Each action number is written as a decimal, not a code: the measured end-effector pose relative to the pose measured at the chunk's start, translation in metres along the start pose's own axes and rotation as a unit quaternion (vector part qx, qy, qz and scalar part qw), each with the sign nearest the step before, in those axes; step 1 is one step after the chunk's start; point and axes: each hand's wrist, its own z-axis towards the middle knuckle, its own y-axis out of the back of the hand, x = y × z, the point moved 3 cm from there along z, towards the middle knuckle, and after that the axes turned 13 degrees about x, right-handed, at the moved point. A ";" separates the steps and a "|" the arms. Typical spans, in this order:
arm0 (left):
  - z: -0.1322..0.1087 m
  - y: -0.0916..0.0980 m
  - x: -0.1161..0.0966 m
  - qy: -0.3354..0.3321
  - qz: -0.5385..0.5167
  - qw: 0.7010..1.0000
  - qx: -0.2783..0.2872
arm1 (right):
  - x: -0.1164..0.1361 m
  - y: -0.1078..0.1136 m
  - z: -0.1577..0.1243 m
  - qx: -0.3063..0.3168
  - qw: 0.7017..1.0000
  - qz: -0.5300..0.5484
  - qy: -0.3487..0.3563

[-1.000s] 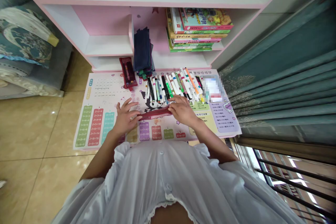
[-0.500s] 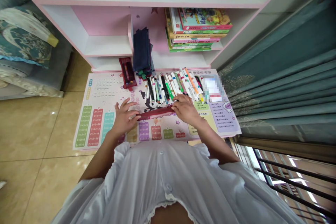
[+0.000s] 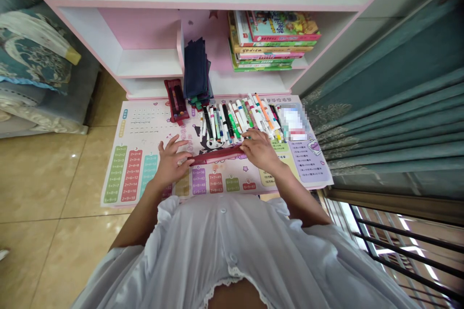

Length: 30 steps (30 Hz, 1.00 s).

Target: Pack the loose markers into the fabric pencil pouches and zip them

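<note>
A dark red pencil pouch (image 3: 217,155) lies stretched sideways between my hands, close to the desk's front. My left hand (image 3: 173,158) pinches its left end, the other fingers spread. At its right end, my right hand (image 3: 258,148) has thumb and fingers closed on the pouch's upper edge. Just beyond the pouch is a row of many marker pens (image 3: 239,118), mostly white with coloured caps. A second red pouch (image 3: 176,100) with dark pens showing inside lies farther back on the left. Beside it leans a stack of dark blue pouches (image 3: 196,70).
The desk mat (image 3: 136,116) is printed with times tables. Several books (image 3: 273,41) are stacked on the shelf at the back right. A blurred white item (image 3: 294,123) sits right of the markers. A teal curtain (image 3: 391,72) hangs along the right side.
My right hand has slid slightly to the right along the pouch's upper edge, and more of the pouch shows. My left hand has stayed at its left end.
</note>
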 end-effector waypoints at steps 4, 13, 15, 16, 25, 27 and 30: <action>-0.001 0.000 0.001 0.002 0.000 1.000 -0.002 | -0.005 0.001 -0.001 0.000 1.000 0.000 -0.014; -0.001 0.000 0.003 0.000 -0.005 1.000 -0.010 | -0.009 0.001 -0.003 -0.014 1.000 -0.003 -0.012; -0.001 0.000 0.003 0.002 -0.004 1.000 -0.007 | -0.009 0.001 -0.003 -0.014 1.000 -0.001 -0.011; -0.001 0.001 0.003 0.003 -0.003 1.000 -0.006 | -0.009 0.002 -0.003 -0.015 1.000 0.000 -0.011; -0.001 0.002 0.002 0.001 -0.002 1.000 -0.006 | -0.011 0.007 -0.006 -0.018 1.000 0.011 -0.020; -0.001 0.001 0.002 -0.003 -0.006 1.000 -0.010 | -0.012 0.008 -0.006 -0.021 1.000 0.010 -0.020; -0.001 0.001 0.003 -0.005 -0.007 1.000 -0.011 | -0.013 0.009 -0.007 -0.027 0.999 0.012 -0.020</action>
